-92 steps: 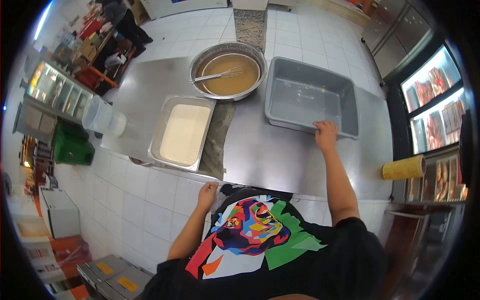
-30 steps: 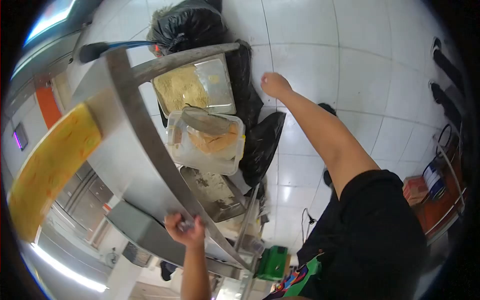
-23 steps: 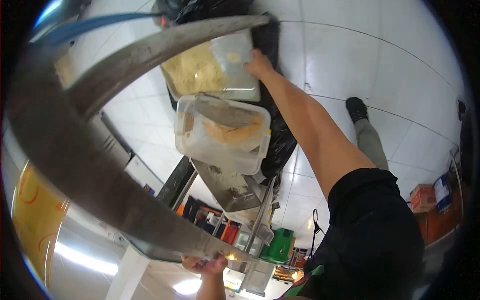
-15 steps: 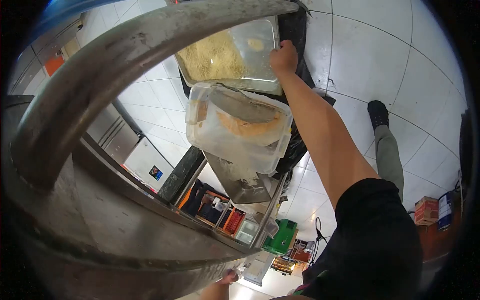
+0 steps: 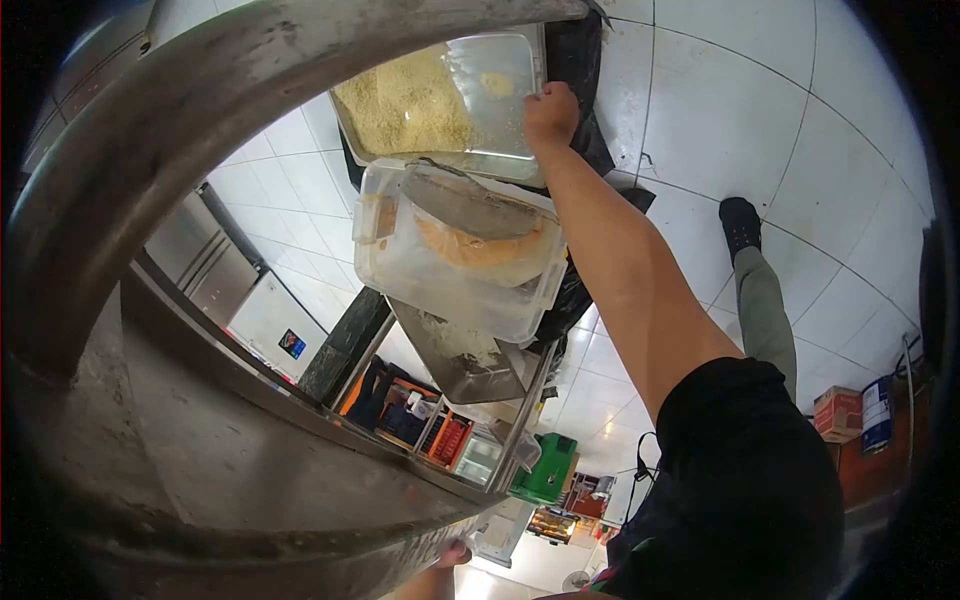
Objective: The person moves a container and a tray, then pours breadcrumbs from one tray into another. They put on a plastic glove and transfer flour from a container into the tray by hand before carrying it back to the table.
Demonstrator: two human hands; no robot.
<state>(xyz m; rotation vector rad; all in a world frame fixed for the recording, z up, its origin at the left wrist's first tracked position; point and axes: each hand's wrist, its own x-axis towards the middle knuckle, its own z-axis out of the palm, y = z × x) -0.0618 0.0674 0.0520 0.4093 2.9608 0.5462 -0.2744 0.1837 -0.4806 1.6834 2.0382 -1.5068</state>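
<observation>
My right hand (image 5: 551, 118) is closed on the side rim of a clear plastic container (image 5: 503, 135) that holds pale yellow crumbs (image 5: 415, 108). Overlapping its lower edge is a translucent tub (image 5: 385, 262), with orange-tan matter and a grey curved piece (image 5: 470, 203) on or inside it. Under this tub, a metal pan (image 5: 480, 384) has whitish bits in it. At the bottom, my left hand (image 5: 455, 553) shows only in part, its fingers closed beside the outer wall of a large metal vessel (image 5: 250, 450); anything it holds is hidden.
A thick curved metal bar (image 5: 150, 150) arches across the left and top. Black plastic (image 5: 580, 75) lies beside the containers. A leg with a black shoe (image 5: 741, 225) is on the tiled floor (image 5: 730, 90). Farther off stand a green box (image 5: 545, 468) and a red carton (image 5: 838, 413).
The whole view has shifted slightly, so the containers and my right arm appear a little farther left. My right hand keeps its hold on the rim.
</observation>
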